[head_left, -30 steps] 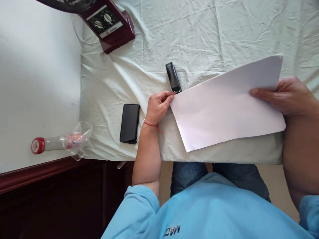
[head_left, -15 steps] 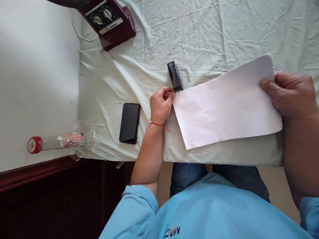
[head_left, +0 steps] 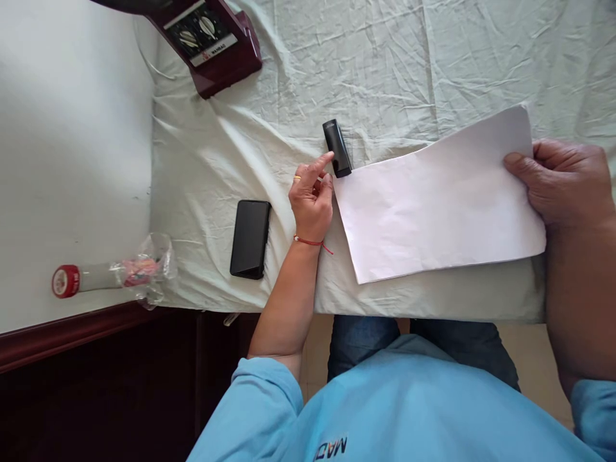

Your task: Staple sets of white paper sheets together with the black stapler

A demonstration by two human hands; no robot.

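Observation:
White paper sheets [head_left: 443, 205], stacked together, lie slanted near the table's front edge, with their right end raised. My right hand [head_left: 568, 183] grips that right end, thumb on top and fingers behind. A black stapler [head_left: 337, 144] lies at the sheets' upper left corner, its front end over the corner. My left hand [head_left: 312, 196] is beside the stapler and the corner. Its index finger is stretched out to the stapler's side, apart from the thumb; the other fingers are curled and partly hidden. I cannot tell whether the thumb touches the paper.
A black phone [head_left: 250, 239] lies left of my left arm. A clear red-capped bottle [head_left: 96, 277] with plastic wrap is at the far left. A dark red appliance with dials [head_left: 226, 51] stands at the back left. A wrinkled pale cloth [head_left: 375, 70] covers the table.
My left index finger has lifted from the paper's corner and stretched up to the stapler. The paper has shifted slightly, and the stapler's front end now covers its corner. My right hand keeps its grip.

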